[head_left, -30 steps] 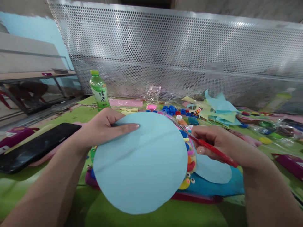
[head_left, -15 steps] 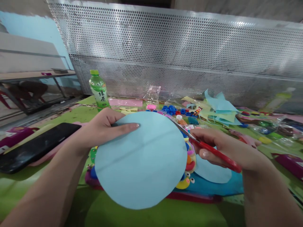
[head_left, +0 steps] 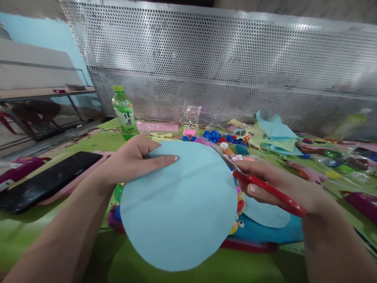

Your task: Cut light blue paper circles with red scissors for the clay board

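A roughly round sheet of light blue paper fills the middle of the view, held up above the table. My left hand pinches its upper left edge, thumb on the near face and the other fingers hidden behind. My right hand is closed around the red handles of a pair of scissors. Their metal blades point up and left, along the paper's upper right edge. Whether the blades touch the paper I cannot tell. Behind the sheet, partly covered, lie a blue board with colourful clay shapes and another light blue paper piece.
A green tea bottle stands at the back left. A black phone lies on the left. Blue paper scraps and small blue pieces are spread at the back. A perforated metal panel rises behind the table.
The round paper has shifted slightly down and right in view, with its lower edge closer to me. Both hands keep their grip, and the scissors have moved slightly right.
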A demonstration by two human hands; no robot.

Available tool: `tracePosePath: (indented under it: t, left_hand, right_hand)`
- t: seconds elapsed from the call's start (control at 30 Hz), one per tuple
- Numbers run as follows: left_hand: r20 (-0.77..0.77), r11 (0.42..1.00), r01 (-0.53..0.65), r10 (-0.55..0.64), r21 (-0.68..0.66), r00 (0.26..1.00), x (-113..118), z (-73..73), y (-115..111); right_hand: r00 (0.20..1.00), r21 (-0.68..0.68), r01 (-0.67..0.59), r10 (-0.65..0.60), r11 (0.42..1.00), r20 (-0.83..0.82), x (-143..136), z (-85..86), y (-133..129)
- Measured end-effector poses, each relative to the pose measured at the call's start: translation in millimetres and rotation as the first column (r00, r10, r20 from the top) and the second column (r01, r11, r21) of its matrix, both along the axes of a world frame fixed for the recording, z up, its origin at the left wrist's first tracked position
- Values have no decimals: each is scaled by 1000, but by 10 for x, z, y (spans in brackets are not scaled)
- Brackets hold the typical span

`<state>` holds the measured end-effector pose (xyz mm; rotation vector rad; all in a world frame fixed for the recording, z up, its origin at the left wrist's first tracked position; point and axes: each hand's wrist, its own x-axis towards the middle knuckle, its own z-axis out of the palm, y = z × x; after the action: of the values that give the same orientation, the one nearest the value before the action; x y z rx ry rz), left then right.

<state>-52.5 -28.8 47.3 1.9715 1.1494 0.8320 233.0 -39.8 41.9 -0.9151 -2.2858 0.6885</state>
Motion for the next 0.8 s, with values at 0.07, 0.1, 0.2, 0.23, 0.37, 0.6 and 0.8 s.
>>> tracePosePath:
  t: [0.07, 0.1, 0.2, 0.23, 0.37, 0.6, 0.8]
  left_hand:
    - [-27, 1000, -3, 3, 1, 1000, -8, -11, 7]
    - [-39, 1000, -8, 8, 3, 999, -11, -18, 12]
    - [-59, 1000, -16, 16, 1, 998, -6, -32, 22]
    - [-57, 1000, -10, 9, -6, 998, -1, -33, 23]
    - [-53, 999, 11, -12, -34, 999, 23, -24, 14]
    - [-23, 997, 30, -31, -65, 999, 41, 0, 2]
    - [-32, 997, 39, -41, -68, 999, 34, -15, 15]
  right_hand:
    - [998, -66, -21, 25, 998, 52, -5, -1, 6]
    - [996, -100, -30, 38, 995, 78, -7, 0, 9]
    - [996, -126, -21, 31, 992, 82, -13, 5, 15]
    - [996, -126, -16, 26, 992, 80, -15, 6, 16]
    - [996, -120, -5, 16, 993, 90, -21, 0, 15]
    - [993, -111, -13, 26, 994, 112, -21, -12, 24]
    - [990, -106, -10, 25, 994, 136, -2, -31, 26]
